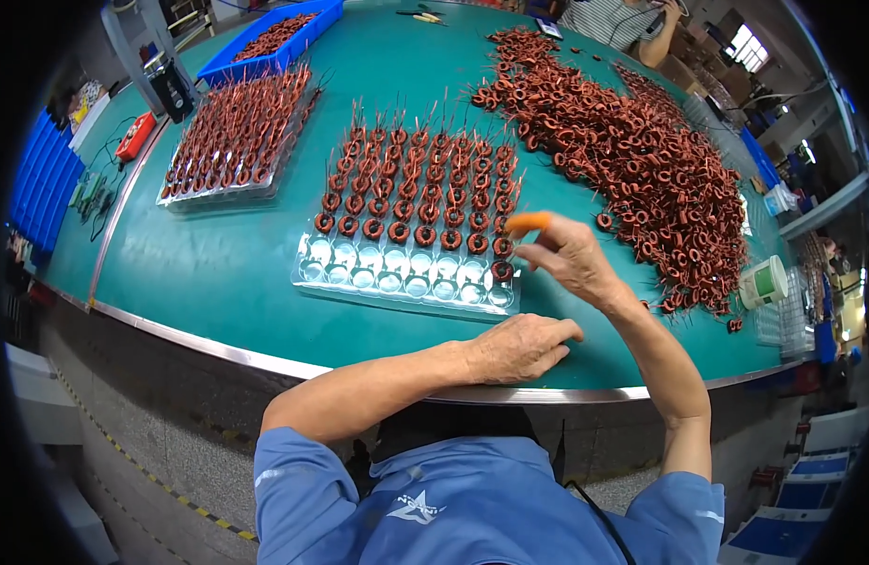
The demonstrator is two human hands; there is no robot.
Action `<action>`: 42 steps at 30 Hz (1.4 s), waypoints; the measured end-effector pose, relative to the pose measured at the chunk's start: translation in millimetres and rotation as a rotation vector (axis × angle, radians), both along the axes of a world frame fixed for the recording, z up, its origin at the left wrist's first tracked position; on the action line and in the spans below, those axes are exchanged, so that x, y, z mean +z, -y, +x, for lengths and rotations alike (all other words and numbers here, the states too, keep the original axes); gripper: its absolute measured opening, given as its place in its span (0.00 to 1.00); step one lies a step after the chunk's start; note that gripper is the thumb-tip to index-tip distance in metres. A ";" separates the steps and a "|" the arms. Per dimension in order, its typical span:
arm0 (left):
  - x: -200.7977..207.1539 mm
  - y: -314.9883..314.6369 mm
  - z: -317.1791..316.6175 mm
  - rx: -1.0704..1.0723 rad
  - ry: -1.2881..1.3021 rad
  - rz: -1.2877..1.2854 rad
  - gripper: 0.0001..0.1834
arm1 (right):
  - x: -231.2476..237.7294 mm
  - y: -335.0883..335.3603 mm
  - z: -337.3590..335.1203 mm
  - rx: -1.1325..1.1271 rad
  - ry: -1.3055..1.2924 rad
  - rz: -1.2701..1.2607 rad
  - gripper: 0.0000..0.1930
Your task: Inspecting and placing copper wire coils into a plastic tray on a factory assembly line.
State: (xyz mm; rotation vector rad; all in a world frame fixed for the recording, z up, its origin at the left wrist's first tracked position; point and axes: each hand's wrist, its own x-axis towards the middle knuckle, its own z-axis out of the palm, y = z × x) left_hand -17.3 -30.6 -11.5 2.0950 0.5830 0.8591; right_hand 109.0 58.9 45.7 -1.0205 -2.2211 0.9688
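Observation:
In front of me lies a clear plastic tray [312,282] with round pockets. Copper-red wire-wound ring coils [398,232] with upright wire ends fill its far rows. The nearest row holds one coil [501,271], at its right end; its other pockets are bare. My right hand [576,259], with an orange cover on one finger, hovers at the tray's right edge beside that coil. Its thumb and covered finger are apart, and I see nothing between them. My left hand [524,348] rests at the table's front edge, just below the tray, holding nothing, its fingers loosely bent.
A large heap of loose coils [632,151] covers the right side of the green table [218,282]. Another filled tray [232,141] and a blue bin of coils [307,38] lie at the left. A white tub [764,282] stands far right. Across the table sits another person [613,24].

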 end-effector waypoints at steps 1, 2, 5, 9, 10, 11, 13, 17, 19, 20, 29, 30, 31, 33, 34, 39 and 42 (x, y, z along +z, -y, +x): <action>1.5 -1.2 2.0 0.004 0.022 -0.018 0.12 | 9.1 3.1 8.8 -0.093 -0.064 -0.026 0.16; 3.0 -1.8 4.3 0.002 0.044 -0.040 0.12 | 14.2 1.7 26.1 -0.147 -0.069 0.037 0.20; 5.0 -0.1 -0.2 0.041 0.032 -0.068 0.12 | 29.3 -1.2 85.8 -0.297 0.120 0.288 0.14; 4.8 0.9 -1.3 0.022 -0.036 -0.024 0.12 | 25.5 29.0 159.8 -0.306 0.756 0.590 0.14; 5.7 -0.6 0.8 0.025 -0.032 -0.005 0.13 | 18.8 39.4 180.7 -0.306 0.895 0.581 0.16; 5.7 -1.6 1.7 0.035 -0.030 0.009 0.13 | 10.9 49.3 188.6 -0.342 0.951 0.533 0.17; 10.0 -3.9 2.6 0.037 -0.039 -0.016 0.13 | 3.0 60.6 193.1 -0.422 0.913 0.416 0.17; 13.5 -3.7 2.5 0.050 -0.038 -0.189 0.12 | 4.3 68.2 195.9 -0.317 0.847 0.617 0.15; 16.5 -3.7 2.7 0.035 -0.056 -0.264 0.13 | 5.5 66.1 201.0 -0.249 0.760 0.676 0.12; 18.3 -2.8 3.2 0.027 -0.052 -0.300 0.13 | 3.0 65.3 204.9 -0.256 0.687 0.636 0.11; 41.1 -22.0 11.7 0.136 -0.111 -0.138 0.16 | -8.3 35.9 180.8 -0.190 0.427 0.779 0.07; 43.8 -29.3 15.0 0.139 -0.108 -0.110 0.20 | -5.6 36.1 173.4 -0.227 0.343 0.720 0.07; 43.1 -30.5 16.2 0.196 -0.060 -0.027 0.23 | 1.6 38.3 160.9 -0.242 0.248 0.659 0.06; 37.9 -39.4 18.3 0.230 0.031 0.019 0.31 | 7.7 38.6 136.1 -0.301 0.105 0.387 0.07; 37.7 -42.6 20.2 0.221 0.092 0.013 0.32 | 16.8 41.1 120.4 -0.275 0.034 0.259 0.08; 47.9 -45.4 23.8 0.189 0.335 0.028 0.13 | 18.4 28.5 87.9 -0.230 -0.202 -0.044 0.11; 44.6 -47.8 11.4 0.267 0.433 -0.142 0.10 | 12.4 22.8 69.1 -0.122 -0.325 -0.153 0.15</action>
